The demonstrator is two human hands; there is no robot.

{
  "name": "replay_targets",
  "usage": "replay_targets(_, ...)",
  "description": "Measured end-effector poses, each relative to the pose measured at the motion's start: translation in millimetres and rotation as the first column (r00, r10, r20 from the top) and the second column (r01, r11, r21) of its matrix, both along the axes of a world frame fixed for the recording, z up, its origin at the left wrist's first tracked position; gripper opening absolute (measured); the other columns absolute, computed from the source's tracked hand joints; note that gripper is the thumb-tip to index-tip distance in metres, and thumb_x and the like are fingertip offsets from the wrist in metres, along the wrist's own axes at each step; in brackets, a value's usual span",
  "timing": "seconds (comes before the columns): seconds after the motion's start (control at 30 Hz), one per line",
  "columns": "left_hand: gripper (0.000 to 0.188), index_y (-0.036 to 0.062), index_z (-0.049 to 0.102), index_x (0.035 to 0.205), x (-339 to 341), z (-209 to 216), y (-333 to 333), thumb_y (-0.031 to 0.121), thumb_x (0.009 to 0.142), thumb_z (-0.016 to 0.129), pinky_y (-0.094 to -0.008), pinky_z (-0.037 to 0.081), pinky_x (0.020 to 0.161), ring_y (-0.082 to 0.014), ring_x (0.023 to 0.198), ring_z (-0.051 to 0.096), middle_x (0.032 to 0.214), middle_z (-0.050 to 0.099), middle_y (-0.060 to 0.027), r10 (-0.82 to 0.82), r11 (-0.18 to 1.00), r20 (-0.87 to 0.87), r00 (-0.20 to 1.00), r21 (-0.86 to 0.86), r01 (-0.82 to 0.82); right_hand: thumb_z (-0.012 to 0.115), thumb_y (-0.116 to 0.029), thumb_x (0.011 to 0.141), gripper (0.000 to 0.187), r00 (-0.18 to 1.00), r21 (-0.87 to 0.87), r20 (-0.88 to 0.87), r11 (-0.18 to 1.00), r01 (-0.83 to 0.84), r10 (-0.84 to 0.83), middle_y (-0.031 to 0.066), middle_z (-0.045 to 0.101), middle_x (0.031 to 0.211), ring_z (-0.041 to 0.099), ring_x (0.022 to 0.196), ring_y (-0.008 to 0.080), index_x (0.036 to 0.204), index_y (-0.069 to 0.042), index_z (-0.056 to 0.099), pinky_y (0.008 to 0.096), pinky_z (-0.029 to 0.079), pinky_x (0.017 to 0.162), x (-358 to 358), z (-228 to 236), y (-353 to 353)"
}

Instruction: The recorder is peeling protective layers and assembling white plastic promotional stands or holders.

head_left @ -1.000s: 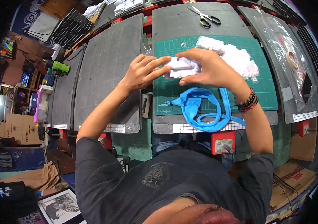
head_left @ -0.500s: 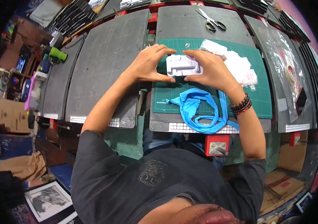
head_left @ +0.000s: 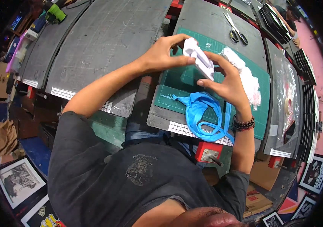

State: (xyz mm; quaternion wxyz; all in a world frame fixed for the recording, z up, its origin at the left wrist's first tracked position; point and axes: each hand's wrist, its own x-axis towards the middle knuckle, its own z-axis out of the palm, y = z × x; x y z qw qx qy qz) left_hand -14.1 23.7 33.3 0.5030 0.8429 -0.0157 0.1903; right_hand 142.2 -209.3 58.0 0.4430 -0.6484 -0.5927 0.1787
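Note:
Above a green cutting mat [head_left: 172, 81] I hold up a small white plastic part [head_left: 199, 58] with a recessed, moulded face. It is tilted, its lower end slanting down to the right. My left hand [head_left: 163, 55] grips the upper end between thumb and fingers. My right hand [head_left: 230, 83] is spread about the lower end, thumb and fingers apart; its fingertips lie close beside the part, and whether they touch it I cannot tell. A blue strip of cloth [head_left: 199, 113] lies loosely coiled near the mat's front edge. Crumpled white material [head_left: 247, 81] sits beyond my right hand.
Black-handled scissors [head_left: 235, 29] lie behind the mat on the grey board [head_left: 203, 19]. Clear plastic sheeting and a tape roll [head_left: 288, 106] rest on the right board. A red bracket with a metal bolt [head_left: 208, 152] juts out at the front edge. Another person [head_left: 291, 22] is at far right.
The white part has been raised and turned from lying level to a steep slant. My right hand has opened around its lower end. The view has swung to the right.

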Motion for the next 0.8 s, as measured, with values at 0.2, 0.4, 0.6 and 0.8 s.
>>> replay_targets(0.2, 0.074, 0.0029, 0.052, 0.157, 8.8, -8.7, -9.1, 0.061, 0.111, 0.049, -0.0279, 0.045, 0.080, -0.0106, 0.099, 0.057, 0.123, 0.067, -0.0059, -0.072, 0.823, -0.020, 0.997, -0.566, 0.048, 0.096, -0.010, 0.076, 0.075, 1.000, 0.099, -0.018, 0.995, 0.011, -0.009, 0.0112, 0.070, 0.135, 0.072, 0.115, 0.0209, 0.145, -0.004, 0.066, 0.0350, 0.061, 0.092, -9.8, 0.7, 4.2)
replay_targets(0.4, 0.073, 0.0056, 0.040, 0.165, 8.5, -17.9, -23.4, 0.060, 0.117, 0.032, -0.0345, 0.045, 0.118, -0.0200, 0.135, 0.059, 0.143, 0.063, -0.0116, -0.098, 0.811, -0.132, 0.986, -0.585, 0.002, 0.097, -0.009, 0.072, 0.064, 0.926, 0.200, 0.366, 0.980, 0.022, -0.095, 0.0130, 0.068, 0.136, 0.074, 0.110, 0.0257, 0.132, -0.010, 0.076, 0.0373, 0.062, 0.088, -21.1, 1.5, 7.1)
replay_targets(0.6, 0.077, 0.0112, 0.025, 0.171, 1.7, -19.4, -40.6, 0.064, 0.116, 0.021, -0.0360, 0.047, 0.118, -0.0228, 0.136, 0.059, 0.149, 0.058, -0.0132, -0.063, 0.886, -0.019, 0.998, -0.462, 0.047, 0.098, -0.009, 0.068, 0.058, 0.899, 0.291, 0.426, 0.956, -0.025, -0.106, 0.0152, 0.067, 0.143, 0.076, 0.112, 0.0304, 0.123, -0.011, 0.080, 0.0403, 0.064, 0.090, -30.4, 0.2, 11.7)
replay_targets(0.8, 0.077, 0.0116, 0.028, 0.169, 1.2, -18.9, -39.5, 0.065, 0.115, 0.018, -0.0346, 0.050, 0.115, -0.0211, 0.135, 0.060, 0.143, 0.061, -0.0107, -0.139, 0.863, -0.030, 0.990, -0.494, 0.106, 0.099, -0.013, 0.067, 0.054, 0.872, 0.295, 0.472, 0.955, -0.015, -0.132, 0.0166, 0.072, 0.137, 0.078, 0.110, 0.0306, 0.119, -0.012, 0.082, 0.0400, 0.065, 0.087, -31.6, 6.1, 9.8)
